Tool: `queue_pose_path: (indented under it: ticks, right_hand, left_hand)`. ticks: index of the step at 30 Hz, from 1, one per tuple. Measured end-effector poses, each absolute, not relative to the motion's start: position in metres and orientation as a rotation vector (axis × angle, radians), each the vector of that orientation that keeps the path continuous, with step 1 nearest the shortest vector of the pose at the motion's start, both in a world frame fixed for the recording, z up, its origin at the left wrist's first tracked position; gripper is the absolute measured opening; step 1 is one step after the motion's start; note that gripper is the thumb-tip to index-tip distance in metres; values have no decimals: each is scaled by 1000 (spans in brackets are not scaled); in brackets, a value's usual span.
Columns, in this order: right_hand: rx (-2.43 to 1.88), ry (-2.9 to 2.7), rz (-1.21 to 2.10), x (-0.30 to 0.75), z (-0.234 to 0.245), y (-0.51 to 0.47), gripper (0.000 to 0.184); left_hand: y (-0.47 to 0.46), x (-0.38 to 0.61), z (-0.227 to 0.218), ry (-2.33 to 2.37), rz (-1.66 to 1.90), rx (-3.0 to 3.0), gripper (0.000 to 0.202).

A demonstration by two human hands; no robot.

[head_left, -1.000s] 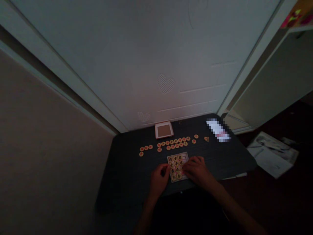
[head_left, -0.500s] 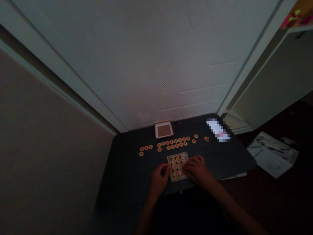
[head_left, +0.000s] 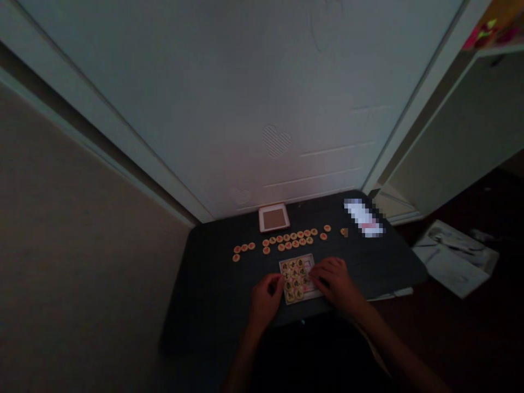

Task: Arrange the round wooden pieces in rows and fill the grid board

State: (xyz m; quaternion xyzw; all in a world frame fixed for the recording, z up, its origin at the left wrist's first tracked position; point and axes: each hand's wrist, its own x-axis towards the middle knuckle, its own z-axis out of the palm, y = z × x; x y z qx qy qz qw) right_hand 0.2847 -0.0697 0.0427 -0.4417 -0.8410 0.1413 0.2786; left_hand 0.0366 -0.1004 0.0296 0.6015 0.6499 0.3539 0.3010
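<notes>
A small square tray [head_left: 308, 260] filled with several round wooden game pieces lies near the front of a dark table [head_left: 213, 284]. My left hand [head_left: 265, 301] rests curled against the tray's left edge, fingertips touching it. On the tray's right side sits my right hand [head_left: 336, 284], fingers bent over the edge; whether it holds a piece is hidden in the dim light. Behind the tray, a row of loose round pieces [head_left: 291, 239] runs across the table.
An empty square lid or box [head_left: 274, 218] lies at the table's back edge by a white door. A few pieces [head_left: 243, 249] sit apart at the left. A blurred white object [head_left: 362, 217] lies back right. Papers [head_left: 454, 256] lie on the floor to the right.
My right hand has slid slightly to the right, uncovering more of the tray's right side. The left hand stays where it was.
</notes>
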Motion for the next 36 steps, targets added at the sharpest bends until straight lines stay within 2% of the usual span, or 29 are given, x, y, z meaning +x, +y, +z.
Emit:
queue_pose_path:
  ticks: [19, 36]
  right_hand:
    - [-1400, -2100, 175, 334, -7, -64, 23]
    - [-1421, -2094, 217, 331, -4, -65, 23]
  left_hand:
    - [-82, 19, 37, 1766, 945, 1648, 31]
    - [-56, -23, 41, 1892, 986, 1830, 26]
